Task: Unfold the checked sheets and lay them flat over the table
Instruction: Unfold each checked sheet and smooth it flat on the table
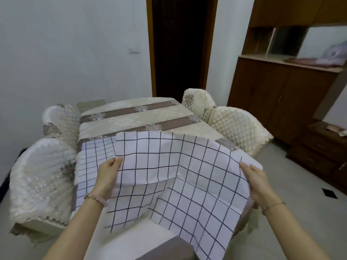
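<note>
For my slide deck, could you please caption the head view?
Left hand and right hand hold a creased checked sheet open over the covered table.

Held checked sheet (178,166) is covering most of the near half of the table (131,117), so whatever's under it isn't showing. It's also overlapping the rt edge of a 2nd checked sheet (90,166) at the table's left side. Some fingers of the left hand (107,177) and right hand (257,182) are going under the held sheet, so the grip is only partly showing. Sheet's near corner and both forearms are running off the btm edge. Doorway (178,45) past the table's far end is reading plain black. Stuff on the cabinet (281,91) counter, right of the table, is blurring, can't ID.
</note>
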`<action>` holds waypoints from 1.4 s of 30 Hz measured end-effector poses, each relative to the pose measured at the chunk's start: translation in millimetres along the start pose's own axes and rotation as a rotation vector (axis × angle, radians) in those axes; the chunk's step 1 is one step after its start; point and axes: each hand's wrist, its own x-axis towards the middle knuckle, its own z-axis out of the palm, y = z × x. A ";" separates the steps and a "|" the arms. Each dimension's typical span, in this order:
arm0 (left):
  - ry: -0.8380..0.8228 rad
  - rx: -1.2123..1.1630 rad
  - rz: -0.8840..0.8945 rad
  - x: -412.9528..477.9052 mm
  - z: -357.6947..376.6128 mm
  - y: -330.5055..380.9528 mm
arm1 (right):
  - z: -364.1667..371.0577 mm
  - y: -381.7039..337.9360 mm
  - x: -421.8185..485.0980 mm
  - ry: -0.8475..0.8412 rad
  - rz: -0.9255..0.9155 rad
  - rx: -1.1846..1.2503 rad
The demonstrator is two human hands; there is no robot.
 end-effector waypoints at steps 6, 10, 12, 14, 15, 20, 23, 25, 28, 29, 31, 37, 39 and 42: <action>-0.090 0.026 0.022 -13.0 21.2 -2.8 | -25.8 -6.0 -3.5 0.176 -0.046 -0.032; -0.166 -0.017 0.018 -12.6 39.0 -4.6 | -56.1 -4.9 -17.7 0.202 0.014 -0.001; -0.211 -0.041 0.015 -15.8 50.6 0.9 | -75.5 -11.9 -34.1 0.249 0.008 0.059; -0.262 -0.053 0.003 -16.8 65.3 -1.1 | -102.4 -13.9 -47.8 0.302 0.006 0.087; -0.292 -0.035 -0.006 -18.4 73.7 -4.2 | -118.4 -11.6 -52.4 0.303 0.021 0.093; -0.458 0.034 -0.030 -51.5 137.6 -23.2 | -185.9 7.1 -87.6 0.397 0.082 0.138; -0.514 0.065 -0.027 -76.6 175.2 -33.4 | -231.6 31.9 -95.0 0.440 0.133 0.157; -0.538 0.131 -0.029 -87.8 198.8 -44.2 | -280.0 62.6 -91.7 0.469 0.167 0.172; -0.554 0.191 -0.055 -110.6 240.1 -57.2 | -322.9 77.0 -98.2 0.452 0.257 0.253; -0.561 0.199 -0.056 -120.8 256.8 -60.7 | -330.2 78.2 -102.1 0.422 0.312 0.285; -0.569 0.211 -0.052 -143.7 292.0 -62.1 | -352.7 89.4 -107.2 0.370 0.438 0.326; -0.597 0.229 -0.073 -184.8 398.1 -56.1 | -437.1 97.2 -104.8 0.328 0.514 0.232; -0.613 0.233 -0.062 -189.9 429.2 -45.7 | -468.9 82.3 -91.1 0.400 0.470 0.204; -0.650 0.213 -0.067 -187.3 474.4 -28.5 | -522.8 62.7 -58.4 0.558 0.442 0.197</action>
